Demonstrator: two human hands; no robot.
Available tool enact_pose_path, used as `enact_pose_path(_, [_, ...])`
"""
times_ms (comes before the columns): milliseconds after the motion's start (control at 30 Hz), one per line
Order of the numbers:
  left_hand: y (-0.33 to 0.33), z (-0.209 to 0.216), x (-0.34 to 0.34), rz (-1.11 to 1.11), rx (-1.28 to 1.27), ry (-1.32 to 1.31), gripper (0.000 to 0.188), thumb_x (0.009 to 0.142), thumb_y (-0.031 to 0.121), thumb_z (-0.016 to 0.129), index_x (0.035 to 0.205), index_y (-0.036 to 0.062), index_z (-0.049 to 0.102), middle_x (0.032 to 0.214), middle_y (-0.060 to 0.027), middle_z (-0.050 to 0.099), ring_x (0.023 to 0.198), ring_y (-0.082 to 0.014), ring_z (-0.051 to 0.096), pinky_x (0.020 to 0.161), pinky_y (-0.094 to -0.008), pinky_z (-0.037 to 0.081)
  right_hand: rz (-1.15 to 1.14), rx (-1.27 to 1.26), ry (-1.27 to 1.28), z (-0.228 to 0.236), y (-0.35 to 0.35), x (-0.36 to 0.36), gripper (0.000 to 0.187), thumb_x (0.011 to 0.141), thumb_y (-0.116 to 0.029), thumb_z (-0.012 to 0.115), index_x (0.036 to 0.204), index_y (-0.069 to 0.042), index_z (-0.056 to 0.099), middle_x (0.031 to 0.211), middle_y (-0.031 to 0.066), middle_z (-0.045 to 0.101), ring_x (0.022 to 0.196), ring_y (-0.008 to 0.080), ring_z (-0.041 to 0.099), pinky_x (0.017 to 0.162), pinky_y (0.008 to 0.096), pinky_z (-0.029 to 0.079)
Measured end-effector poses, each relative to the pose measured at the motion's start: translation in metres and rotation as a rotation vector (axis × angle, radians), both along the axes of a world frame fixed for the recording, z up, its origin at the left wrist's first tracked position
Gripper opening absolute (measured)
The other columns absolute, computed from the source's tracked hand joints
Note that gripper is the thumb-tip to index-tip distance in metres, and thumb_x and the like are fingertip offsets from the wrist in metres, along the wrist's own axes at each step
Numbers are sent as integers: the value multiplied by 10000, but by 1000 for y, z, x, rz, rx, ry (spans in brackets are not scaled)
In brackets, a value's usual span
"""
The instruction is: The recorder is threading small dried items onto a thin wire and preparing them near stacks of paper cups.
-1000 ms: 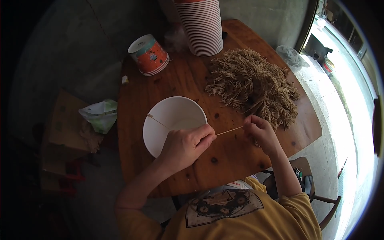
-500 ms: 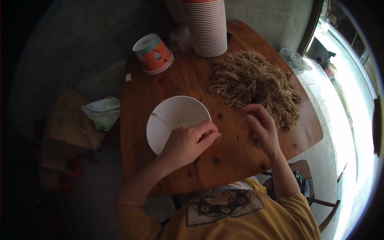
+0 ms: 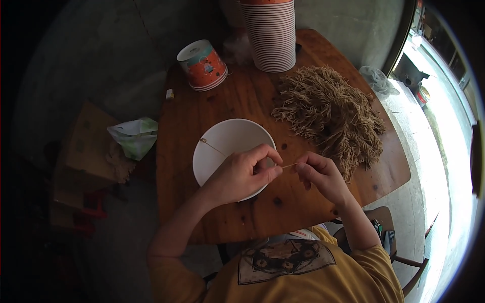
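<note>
R hand (image 3: 323,179) pinching one thin tan strand (image 3: 289,165), L hand (image 3: 240,174) gripping it too, short bit stretched betw. 'em. White tub (image 3: 206,164) at 10 o'clock, L hand over it, a length crossing its mouth. Progress, approx.: one strand singled out; loads left, whole tangled heap (image 3: 333,106) at 1 o'clock on desk (image 3: 283,217).

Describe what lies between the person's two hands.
In the head view, a short, thin strand spans the gap from left hand to right hand, above the table.
</note>
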State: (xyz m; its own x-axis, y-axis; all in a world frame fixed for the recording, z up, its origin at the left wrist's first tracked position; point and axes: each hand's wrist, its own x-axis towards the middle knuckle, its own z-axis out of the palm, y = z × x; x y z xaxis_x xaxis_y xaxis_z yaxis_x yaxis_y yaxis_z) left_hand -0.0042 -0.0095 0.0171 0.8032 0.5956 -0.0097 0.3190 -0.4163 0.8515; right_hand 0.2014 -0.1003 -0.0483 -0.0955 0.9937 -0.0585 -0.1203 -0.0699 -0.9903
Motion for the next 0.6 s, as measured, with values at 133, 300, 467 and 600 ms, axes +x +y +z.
enact_pose_path(133, [-4, 8, -8, -108, 175, 78, 172, 836, 35, 581, 997, 41, 521, 770, -42, 498, 685, -155, 548, 623, -314, 460, -63, 0, -76, 3, -2, 1, 178, 937, -220, 558, 929, -49, 608, 712, -40, 536, 658, 28, 512, 573, 196, 423])
enact_pose_path(300, [-11, 5, -9, -114, 636, 35, 181, 784, -25, 578, 943, 37, 519, 879, -64, 466, 763, -219, 531, 663, -330, 463, -130, 369, -630, 19, 1, -2, 117, 838, -112, 646, 921, -34, 619, 755, 63, 551, 629, 162, 554, 583, 262, 464])
enact_pose_path(467, [-28, 5, -9, 165, 835, -122, 175, 773, -52, 588, 911, 54, 565, 937, -95, 453, 804, -247, 540, 671, -358, 456, -166, 508, -681, 28, 12, -8, 91, 824, -86, 640, 906, -49, 623, 818, 64, 568, 695, 209, 587, 615, 310, 494])
enact_pose_path(600, [-46, -14, -19, 275, 738, -48, 219, 754, -59, 610, 924, 71, 565, 856, -86, 483, 774, -259, 549, 632, -380, 466, -163, 780, -688, 28, 26, -16, 80, 817, -63, 625, 897, -59, 623, 860, 48, 593, 763, 235, 605, 649, 326, 510])
